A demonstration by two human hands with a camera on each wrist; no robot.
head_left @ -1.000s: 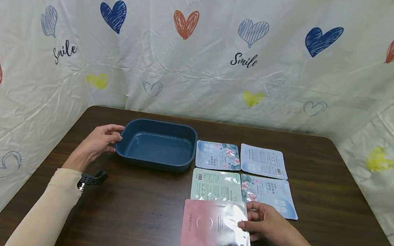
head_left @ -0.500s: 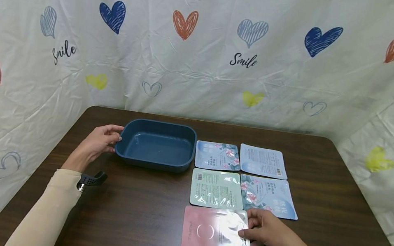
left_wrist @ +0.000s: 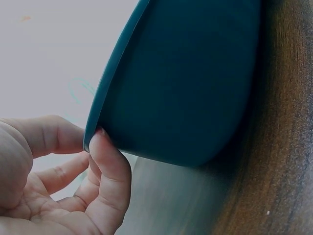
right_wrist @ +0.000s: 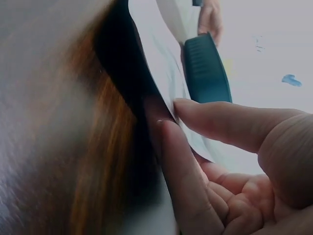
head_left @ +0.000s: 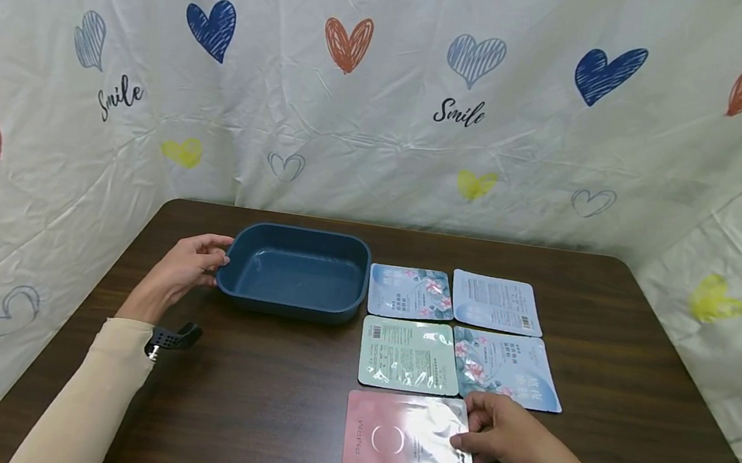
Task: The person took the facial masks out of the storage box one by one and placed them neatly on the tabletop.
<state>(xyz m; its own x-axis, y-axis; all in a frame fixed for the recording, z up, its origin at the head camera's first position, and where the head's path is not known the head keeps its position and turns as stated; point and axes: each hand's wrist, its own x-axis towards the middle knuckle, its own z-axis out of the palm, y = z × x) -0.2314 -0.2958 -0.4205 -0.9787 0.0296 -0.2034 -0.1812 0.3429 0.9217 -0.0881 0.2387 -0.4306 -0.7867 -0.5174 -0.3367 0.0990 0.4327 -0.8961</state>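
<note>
A pink and silver sheet-mask packet (head_left: 385,445) lies at the near side, in front of the green one. My right hand (head_left: 502,436) pinches its right edge between thumb and fingers; in the right wrist view the packet (right_wrist: 156,54) stands slightly off the dark wood at that edge. At the left, my left hand (head_left: 191,262) grips the left rim of a blue plastic basin (head_left: 290,308), which has nothing in it. The left wrist view shows the thumb and a finger (left_wrist: 110,166) pinching the basin's rim (left_wrist: 112,68).
Right of the basin lie a blue floral packet (head_left: 408,295), a pale blue packet (head_left: 495,304), a green packet (head_left: 407,355) and another blue floral packet (head_left: 507,371), in two rows. All rest on a dark wooden table (head_left: 250,403). A heart-printed cloth (head_left: 385,124) hangs behind.
The pink packet, held in my right hand, has come toward the near edge and down, uncovering the green packet's lower part. My left hand and the basin have stayed put.
</note>
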